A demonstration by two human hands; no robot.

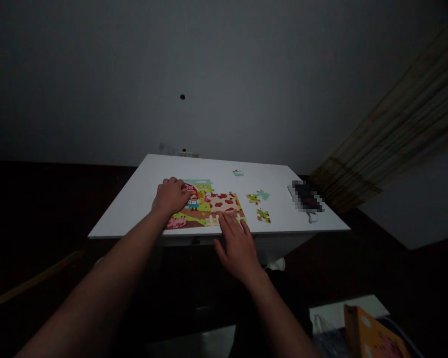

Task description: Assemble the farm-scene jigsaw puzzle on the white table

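My left hand (pixel 170 195) lies palm down over the left side of the puzzle (pixel 224 201), fingers bent, thumb near the printed farmer; I can't tell whether it pinches anything. My right hand (pixel 238 246) is spread, thumb apart from the fingers, fingertips resting on the near edge by the white fence. The puzzle lies flat between and just beyond my hands, showing a red barn at my left thumb, a spotted cow beyond my right fingertips and a pink pig below my left hand.

Just right of my right fingertips is a green-and-brown loose piece (pixel 263 215); beyond it lie a green piece (pixel 253 198) and a pale blue piece (pixel 263 194), close together. Farther ahead, between my hands' reach and the far edge, is a small pale piece (pixel 238 173).

All this rests on the white table (pixel 127 209). Well to my right hand's right sits a dark, pixelated item (pixel 308 196). Behind my right hand, low to the right, stands an orange box (pixel 377 335).
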